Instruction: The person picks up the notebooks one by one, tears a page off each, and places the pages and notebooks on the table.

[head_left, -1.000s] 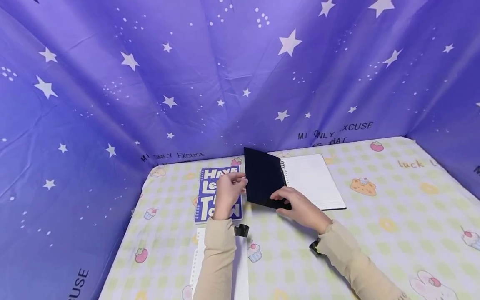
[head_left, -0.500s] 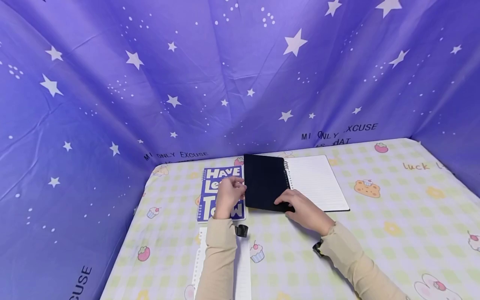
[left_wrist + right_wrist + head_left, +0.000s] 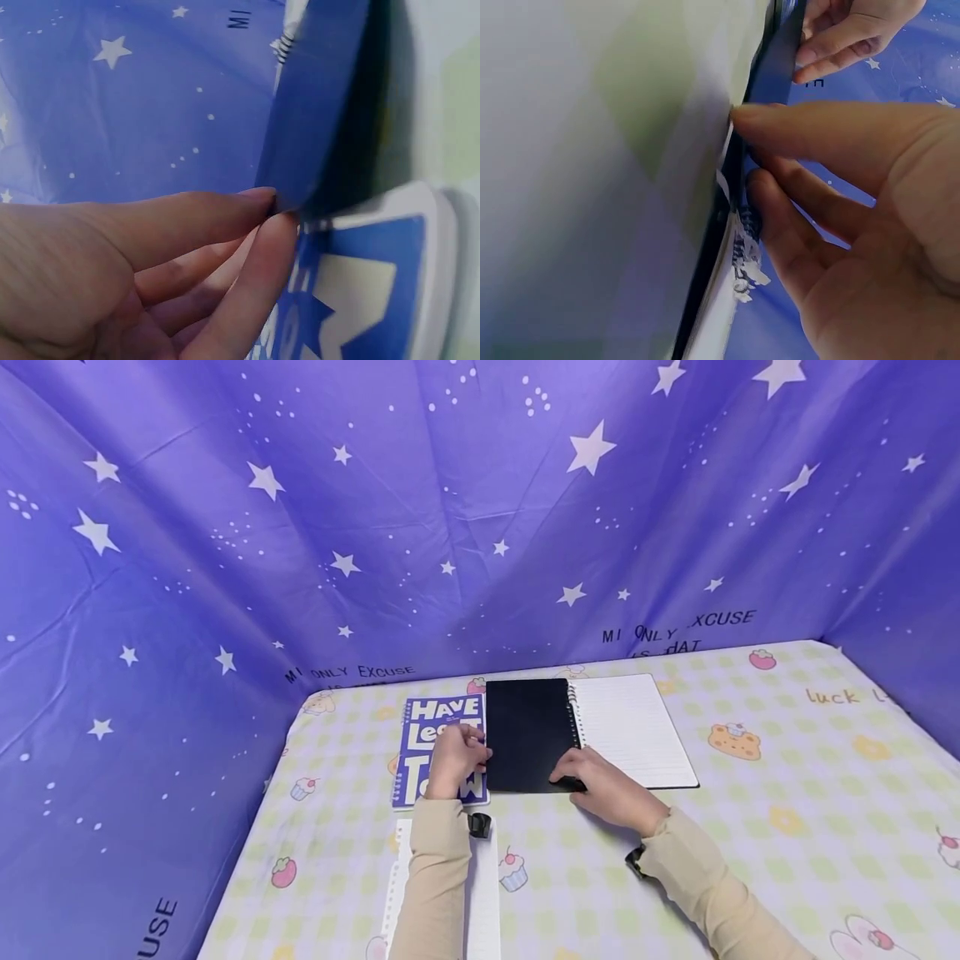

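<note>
A ring-bound notebook lies spread, its black cover (image 3: 528,735) to the left of the rings and lined white pages (image 3: 633,727) to the right. My left hand (image 3: 456,758) pinches the cover's left edge between thumb and fingertip, over a purple spiral notebook (image 3: 444,710) with big white lettering. In the left wrist view the dark cover (image 3: 322,97) rises from those fingertips. My right hand (image 3: 609,787) pinches the near edge of the cover by the binding. Ragged white paper scraps (image 3: 748,262) cling to the rings in the right wrist view.
Loose lined sheets (image 3: 483,902) with punched edges lie nearer me, partly under the left sleeve (image 3: 431,877). A checked, cartoon-printed cloth (image 3: 750,852) covers the table. Purple star-patterned curtain (image 3: 480,527) hangs behind and at both sides.
The black cover has come down from a raised, tilted position to nearly flat on the left. Both hands have moved slightly with it, staying at its edges.
</note>
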